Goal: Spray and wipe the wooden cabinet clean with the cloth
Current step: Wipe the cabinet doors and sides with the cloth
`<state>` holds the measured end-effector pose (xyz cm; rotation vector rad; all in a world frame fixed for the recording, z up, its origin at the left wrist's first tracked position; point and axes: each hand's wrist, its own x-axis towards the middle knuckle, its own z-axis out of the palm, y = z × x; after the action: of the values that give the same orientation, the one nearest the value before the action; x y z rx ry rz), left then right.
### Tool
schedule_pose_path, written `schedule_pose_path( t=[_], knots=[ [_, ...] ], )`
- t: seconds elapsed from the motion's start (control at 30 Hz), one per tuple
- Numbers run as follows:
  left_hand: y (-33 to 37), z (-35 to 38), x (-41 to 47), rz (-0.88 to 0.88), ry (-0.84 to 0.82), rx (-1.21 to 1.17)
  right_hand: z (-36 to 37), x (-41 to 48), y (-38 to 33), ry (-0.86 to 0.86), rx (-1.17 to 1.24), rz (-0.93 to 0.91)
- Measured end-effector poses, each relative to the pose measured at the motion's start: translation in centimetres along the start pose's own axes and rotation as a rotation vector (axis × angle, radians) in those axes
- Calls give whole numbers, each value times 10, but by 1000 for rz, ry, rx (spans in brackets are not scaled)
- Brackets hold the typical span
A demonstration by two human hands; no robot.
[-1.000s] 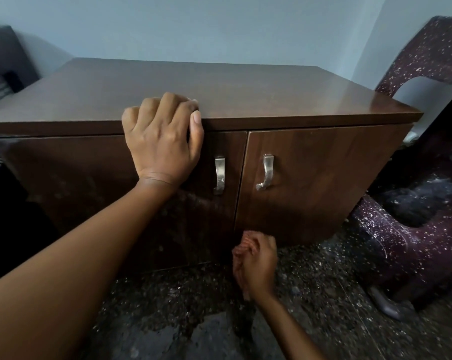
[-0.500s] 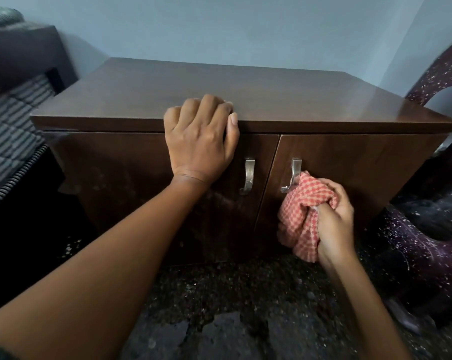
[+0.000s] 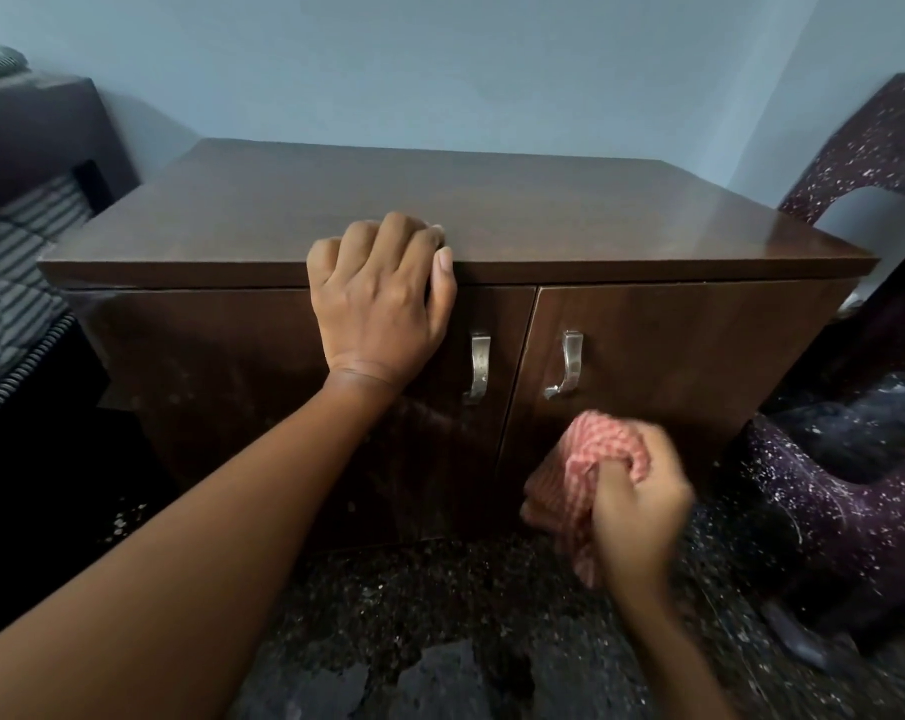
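A low dark wooden cabinet [image 3: 492, 215] with two doors and two metal handles stands against the wall. My left hand [image 3: 383, 304] grips the front edge of its top, above the left door. My right hand [image 3: 640, 506] is closed on a bunched red-and-white checked cloth [image 3: 575, 475], pressed to the lower part of the right door [image 3: 674, 356], below its handle [image 3: 570, 363]. The hand and cloth are blurred by motion. No spray bottle is in view.
A dark purple speckled plastic chair [image 3: 845, 485] lies close to the cabinet's right side. A bed with striped bedding [image 3: 19, 283] sits to the left. The floor [image 3: 440, 615] in front is dark speckled stone.
My right hand rose from the floor holding the cloth, reached the right door's handle, then slid down the door. My left hand stayed on the top edge. The view shifted left.
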<state>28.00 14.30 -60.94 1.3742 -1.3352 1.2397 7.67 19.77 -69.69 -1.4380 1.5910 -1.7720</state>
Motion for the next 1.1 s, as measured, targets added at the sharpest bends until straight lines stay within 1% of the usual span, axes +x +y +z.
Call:
schedule_pose_path(
  t=[0.07, 0.1, 0.17, 0.23, 0.27, 0.33, 0.43, 0.53, 0.6, 0.7, 0.77, 0.87, 0.97, 1.0, 1.03, 1.1],
  knots=[
    [0, -1, 1, 8, -1, 3, -1, 12, -27, 158, 25, -130],
    [0, -1, 1, 7, 0, 7, 2, 20, -39, 179, 28, -205],
    [0, 0, 2, -2, -3, 4, 13, 31, -53, 105, -28, -343],
    [0, 0, 1, -9, -3, -9, 29, 35, -53, 18, -160, -363],
    [0, 0, 1, -11, -2, -10, 37, 34, -48, 9, -220, -343],
    [0, 0, 1, -9, -2, -11, 47, 29, -37, 51, -277, -341],
    [-1, 0, 1, 2, -7, -1, 53, 24, -21, 151, -185, -440],
    [0, 0, 1, 6, -12, 2, 57, 24, -9, 192, -138, -463],
    [0, 0, 1, 4, -14, -1, 63, 21, 5, 178, -140, -442],
    [0, -1, 1, 6, -7, 1, 71, 5, 29, 128, -125, -325],
    [0, 0, -1, 13, 0, 4, 75, -10, 46, 75, -216, -266],
    [-1, 0, 0, 14, 2, 9, 70, -28, 77, -76, -351, -199],
    [-2, 1, 1, 7, 2, 11, 55, -43, 107, -228, -323, -41],
    [-2, 1, 1, 4, 5, 9, 49, -47, 111, -229, -288, -16],
    [-2, 2, 0, 5, 8, 7, 43, -49, 110, -185, -241, 13],
    [-1, 2, 0, 8, 10, 6, 36, -41, 91, -16, -116, 92]
  ],
)
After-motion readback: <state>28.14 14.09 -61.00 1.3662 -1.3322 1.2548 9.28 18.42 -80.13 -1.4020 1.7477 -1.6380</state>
